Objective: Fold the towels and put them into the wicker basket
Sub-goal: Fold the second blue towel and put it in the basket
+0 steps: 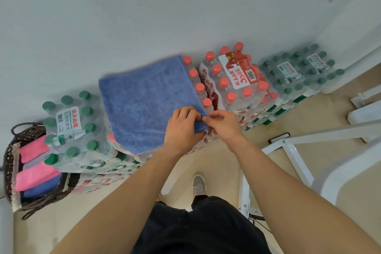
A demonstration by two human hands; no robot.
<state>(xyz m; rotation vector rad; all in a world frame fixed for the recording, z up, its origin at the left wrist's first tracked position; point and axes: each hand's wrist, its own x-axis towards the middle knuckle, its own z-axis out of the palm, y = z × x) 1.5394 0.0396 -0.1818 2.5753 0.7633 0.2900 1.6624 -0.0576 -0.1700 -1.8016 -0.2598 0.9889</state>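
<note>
The blue square terry towel [144, 101] lay flat on shrink-wrapped packs of red-capped water bottles [233, 90]. My left hand [181, 130] and my right hand [224, 126] both pinched its near right corner. The dark wicker basket [8, 159] stood left of the towel, holding folded pink towels [35, 175].

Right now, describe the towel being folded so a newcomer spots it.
Bottle packs line the wall. On the middle ones lies the blue towel, left hand and right hand pinching its near corner. It alone is spread flat; the other towels sit folded in the wicker basket, far left.
</note>
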